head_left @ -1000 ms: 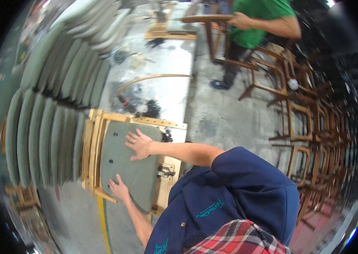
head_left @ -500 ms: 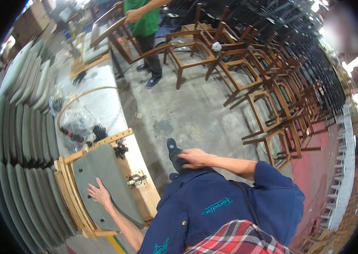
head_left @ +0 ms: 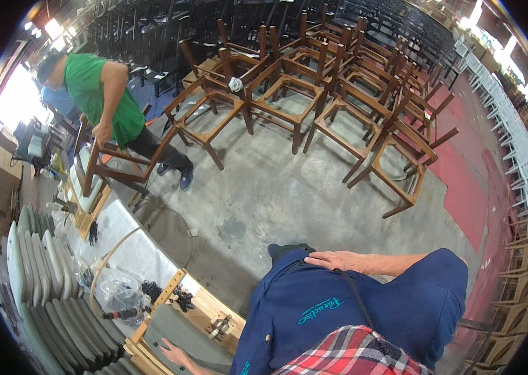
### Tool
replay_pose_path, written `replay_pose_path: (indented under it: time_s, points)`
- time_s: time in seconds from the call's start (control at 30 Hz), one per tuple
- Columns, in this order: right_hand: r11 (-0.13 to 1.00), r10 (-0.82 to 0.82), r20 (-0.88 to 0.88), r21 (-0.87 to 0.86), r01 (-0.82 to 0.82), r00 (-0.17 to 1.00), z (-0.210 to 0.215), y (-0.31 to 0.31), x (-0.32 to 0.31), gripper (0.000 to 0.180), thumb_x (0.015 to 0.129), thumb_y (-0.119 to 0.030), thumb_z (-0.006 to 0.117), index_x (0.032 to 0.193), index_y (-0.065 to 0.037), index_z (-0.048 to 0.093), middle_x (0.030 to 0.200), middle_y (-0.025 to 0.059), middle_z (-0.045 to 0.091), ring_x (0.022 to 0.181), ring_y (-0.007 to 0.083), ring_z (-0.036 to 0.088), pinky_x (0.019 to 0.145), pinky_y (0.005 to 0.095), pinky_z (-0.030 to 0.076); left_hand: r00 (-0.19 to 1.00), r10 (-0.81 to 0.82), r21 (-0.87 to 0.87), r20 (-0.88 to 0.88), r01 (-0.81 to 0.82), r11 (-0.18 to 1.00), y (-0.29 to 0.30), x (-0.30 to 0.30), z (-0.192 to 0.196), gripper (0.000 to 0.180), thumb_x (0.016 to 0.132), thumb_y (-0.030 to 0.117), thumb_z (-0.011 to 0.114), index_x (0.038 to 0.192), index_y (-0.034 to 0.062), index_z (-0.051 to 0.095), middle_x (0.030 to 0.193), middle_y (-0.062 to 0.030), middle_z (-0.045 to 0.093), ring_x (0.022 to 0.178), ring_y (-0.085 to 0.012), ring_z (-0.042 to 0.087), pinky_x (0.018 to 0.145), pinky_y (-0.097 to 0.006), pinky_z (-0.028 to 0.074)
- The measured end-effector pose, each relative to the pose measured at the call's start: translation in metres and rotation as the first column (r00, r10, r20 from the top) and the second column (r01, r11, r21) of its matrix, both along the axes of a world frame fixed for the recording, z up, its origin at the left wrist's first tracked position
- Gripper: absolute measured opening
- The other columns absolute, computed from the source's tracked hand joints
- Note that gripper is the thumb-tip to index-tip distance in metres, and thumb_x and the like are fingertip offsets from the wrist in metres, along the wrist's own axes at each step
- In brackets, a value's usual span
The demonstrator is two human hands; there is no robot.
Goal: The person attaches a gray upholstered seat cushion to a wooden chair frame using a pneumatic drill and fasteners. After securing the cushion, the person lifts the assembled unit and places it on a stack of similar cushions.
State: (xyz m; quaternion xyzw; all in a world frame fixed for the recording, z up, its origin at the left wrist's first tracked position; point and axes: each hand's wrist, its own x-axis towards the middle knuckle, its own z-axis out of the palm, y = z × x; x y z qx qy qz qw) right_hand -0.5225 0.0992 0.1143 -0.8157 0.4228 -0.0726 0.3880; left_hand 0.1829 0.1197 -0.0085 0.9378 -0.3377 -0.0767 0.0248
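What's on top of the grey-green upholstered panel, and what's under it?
The person's left hand appears to rest on the grey-green upholstered panel, fingers spread. A pale wooden board shows beyond the panel's edge; whatever lies directly underneath is covered, so unseen.

Taking 12 o'clock as the top of the view: from the right hand (head_left: pixel 333 259), concrete floor (head_left: pixel 258 206) gives open passage from 11 to 1 o'clock, as far as the wooden chair frames (head_left: pixel 286 100), whose legs obstruct beyond. At 10 o'clock a co-worker (head_left: pixel 104 94) holding another frame (head_left: pixel 93 167) blocks the way. From the left hand (head_left: pixel 176 355), the flat grey-green pad (head_left: pixel 183 328) affords clearance toward 1; a metal clamp (head_left: pixel 219 326) projects at 2, a wooden rail (head_left: pixel 172 287) bounds 10 to 12, and stacked cushions (head_left: pixel 83 325) obstruct beyond it.
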Motion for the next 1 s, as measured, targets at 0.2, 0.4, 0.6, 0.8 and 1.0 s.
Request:
replay_pose_path:
  time_s: [0.2,0.4,0.6,0.8,1.0]
  points:
    - [0.95,0.154,0.18,-0.298,-0.095,0.972,-0.031,-0.053,-0.003,0.054,0.096,-0.014,0.043,0.149,-0.01,0.034,0.146,0.0213,0.039,0.132,0.0335,0.045,0.11,0.0425,0.039,0.996,-0.007,-0.355,0.092,0.039,0.934,-0.012,0.036,-0.031,0.068,0.095,0.059,0.049,0.145,0.0123,0.046,0.133,-0.0219,0.058,0.115,-0.0409,0.059,0.099,-0.049,0.045]
    - [0.907,0.193,0.316,-0.418,-0.046,0.929,-0.07,-0.084,-0.017,0.047,0.096,-0.016,0.044,0.143,-0.008,0.044,0.14,0.0206,0.047,0.128,0.0331,0.049,0.105,0.0436,0.042,0.986,-0.129,-0.121,0.105,0.142,0.982,0.003,0.013,-0.017,0.064,0.099,0.055,0.039,0.146,0.0114,0.044,0.147,-0.0189,0.043,0.128,-0.037,0.047,0.108,-0.044,0.037]
    - [0.93,0.138,0.313,-0.368,-0.014,0.94,-0.076,-0.099,-0.028,0.049,0.092,-0.005,0.049,0.141,-0.013,0.046,0.139,0.0179,0.049,0.125,0.0347,0.051,0.104,0.0444,0.042,0.925,0.132,-0.389,-0.355,-0.275,0.879,-0.028,-0.042,0.004,0.061,0.1,0.042,0.047,0.144,-0.0006,0.043,0.142,-0.0211,0.049,0.126,-0.0325,0.05,0.107,-0.039,0.038]
    - [0.911,0.173,0.347,-0.413,-0.016,0.922,-0.121,-0.11,-0.026,0.046,0.084,-0.003,0.062,0.128,-0.017,0.055,0.13,0.0132,0.057,0.117,0.0317,0.058,0.096,0.0418,0.048,0.962,0.269,-0.34,-0.037,-0.266,0.902,-0.01,-0.026,0.019,0.074,0.093,0.057,0.053,0.136,-0.0031,0.051,0.142,-0.0243,0.049,0.134,-0.0377,0.042,0.113,-0.043,0.03]
    - [0.943,0.144,0.35,-0.332,-0.021,0.926,-0.133,-0.124,-0.036,0.04,0.089,-0.009,0.064,0.126,-0.018,0.056,0.127,0.0093,0.06,0.116,0.029,0.058,0.097,0.0402,0.048,0.934,0.348,-0.323,-0.076,-0.353,0.878,-0.008,-0.05,0.029,0.075,0.092,0.058,0.053,0.138,-0.0008,0.051,0.145,-0.022,0.046,0.137,-0.0357,0.039,0.115,-0.042,0.028]
